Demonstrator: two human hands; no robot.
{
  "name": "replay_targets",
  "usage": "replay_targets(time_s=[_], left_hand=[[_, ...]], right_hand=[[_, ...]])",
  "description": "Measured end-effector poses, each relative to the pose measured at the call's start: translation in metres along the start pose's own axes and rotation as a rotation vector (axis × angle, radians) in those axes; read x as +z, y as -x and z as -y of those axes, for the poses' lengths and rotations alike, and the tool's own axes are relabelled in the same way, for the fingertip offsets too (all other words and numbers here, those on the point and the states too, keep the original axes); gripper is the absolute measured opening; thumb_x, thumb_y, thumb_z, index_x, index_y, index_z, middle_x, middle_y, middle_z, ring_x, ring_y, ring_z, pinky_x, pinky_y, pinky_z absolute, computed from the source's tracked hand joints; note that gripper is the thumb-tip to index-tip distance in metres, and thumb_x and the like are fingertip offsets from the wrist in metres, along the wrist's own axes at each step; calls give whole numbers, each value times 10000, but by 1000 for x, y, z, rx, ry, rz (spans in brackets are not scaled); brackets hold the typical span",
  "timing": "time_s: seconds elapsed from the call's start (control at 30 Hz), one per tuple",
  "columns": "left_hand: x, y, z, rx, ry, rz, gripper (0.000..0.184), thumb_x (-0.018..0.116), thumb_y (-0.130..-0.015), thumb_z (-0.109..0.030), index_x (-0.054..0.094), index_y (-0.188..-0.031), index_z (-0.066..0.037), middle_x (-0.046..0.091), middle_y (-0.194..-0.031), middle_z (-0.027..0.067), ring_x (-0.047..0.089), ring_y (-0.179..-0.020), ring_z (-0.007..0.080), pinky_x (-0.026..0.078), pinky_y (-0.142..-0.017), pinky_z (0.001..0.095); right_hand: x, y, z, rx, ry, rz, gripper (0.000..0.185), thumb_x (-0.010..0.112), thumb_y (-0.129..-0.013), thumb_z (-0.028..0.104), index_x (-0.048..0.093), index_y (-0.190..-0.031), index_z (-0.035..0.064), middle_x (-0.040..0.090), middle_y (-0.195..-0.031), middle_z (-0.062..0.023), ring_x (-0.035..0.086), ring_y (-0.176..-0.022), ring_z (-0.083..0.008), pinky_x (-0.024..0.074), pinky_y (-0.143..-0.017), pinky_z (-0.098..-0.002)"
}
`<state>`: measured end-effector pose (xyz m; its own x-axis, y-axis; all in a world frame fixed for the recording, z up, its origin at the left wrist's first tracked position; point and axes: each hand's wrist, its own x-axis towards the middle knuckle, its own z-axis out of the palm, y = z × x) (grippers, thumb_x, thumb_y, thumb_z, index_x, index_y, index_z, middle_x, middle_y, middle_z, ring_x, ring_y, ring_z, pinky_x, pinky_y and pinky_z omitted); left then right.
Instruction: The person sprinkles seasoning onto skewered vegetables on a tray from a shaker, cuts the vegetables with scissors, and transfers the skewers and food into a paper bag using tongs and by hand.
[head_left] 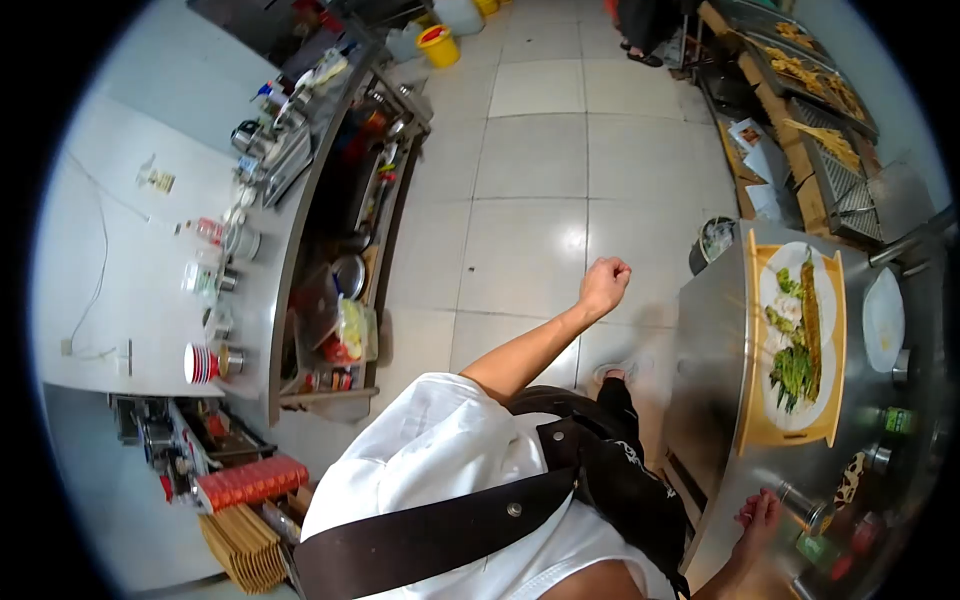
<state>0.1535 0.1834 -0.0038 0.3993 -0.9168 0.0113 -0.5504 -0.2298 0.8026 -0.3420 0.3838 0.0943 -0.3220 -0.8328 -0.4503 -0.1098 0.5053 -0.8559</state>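
Note:
My left hand (605,286) is held out over the tiled floor, closed in a fist, with nothing showing in it. My right hand (760,512) is low at the counter's edge, its fingers curled in and no object visible in them. Just beside it is a metal cylinder (802,507); whether they touch is hard to tell. Farther along the counter, a white oval plate (770,290) rests on a yellow wooden tray (795,437). The plate holds a long browned piece of food (812,320) and green vegetables (793,375).
Beside the tray lies another white plate (884,320). The steel counter (715,340) borders my right side. Across the aisle, a long bench (285,270) carries cups and pots. Racks of fried food (800,70) and a bin (712,243) stand ahead. Another person's foot (645,58) is at the far end.

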Motion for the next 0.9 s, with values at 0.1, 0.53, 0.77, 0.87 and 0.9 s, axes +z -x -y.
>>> replay_targets(time_s=[0.1,0.53,0.77,0.87,0.9], left_hand=[[-25,48,48,-144,-44,70,209,599,-848,-218,676,-921,-37,680,-830,134,637,-770,282,498,-711,372],[-146,224,208,-230,96,341,258,601,-884,-197,496,-691,-62,476,-552,19,447,-503,150,339,-455,308],[20,355,88,-86,-476,943,206,598,-815,-147,474,-674,-63,482,-555,70,482,-517,240,377,-496,365],[40,369,38,532,-924,1142,188,597,-785,-126,465,-666,-63,484,-556,92,497,-523,278,393,-514,390],[39,366,26,726,-994,1150,183,597,-775,-119,462,-664,-63,485,-556,100,502,-526,291,398,-519,398]], right_hand=[[-11,29,-11,-48,67,45,221,529,-968,313,578,-1030,107,533,-740,14,486,-564,-51,426,-470,-203],[-178,179,-81,-288,274,-195,185,574,-913,230,618,-1014,81,624,-800,-41,594,-679,-126,495,-634,-291],[-469,289,-301,-20,418,-1059,170,585,-870,158,630,-1019,91,673,-904,-102,648,-808,-222,512,-731,-337],[-579,364,-383,400,588,-1294,274,580,-852,139,604,-1119,80,672,-952,-170,650,-902,-332,504,-776,-411],[-613,375,-427,523,598,-1241,312,551,-838,140,557,-1141,64,639,-1055,-207,607,-1007,-366,475,-836,-463]])
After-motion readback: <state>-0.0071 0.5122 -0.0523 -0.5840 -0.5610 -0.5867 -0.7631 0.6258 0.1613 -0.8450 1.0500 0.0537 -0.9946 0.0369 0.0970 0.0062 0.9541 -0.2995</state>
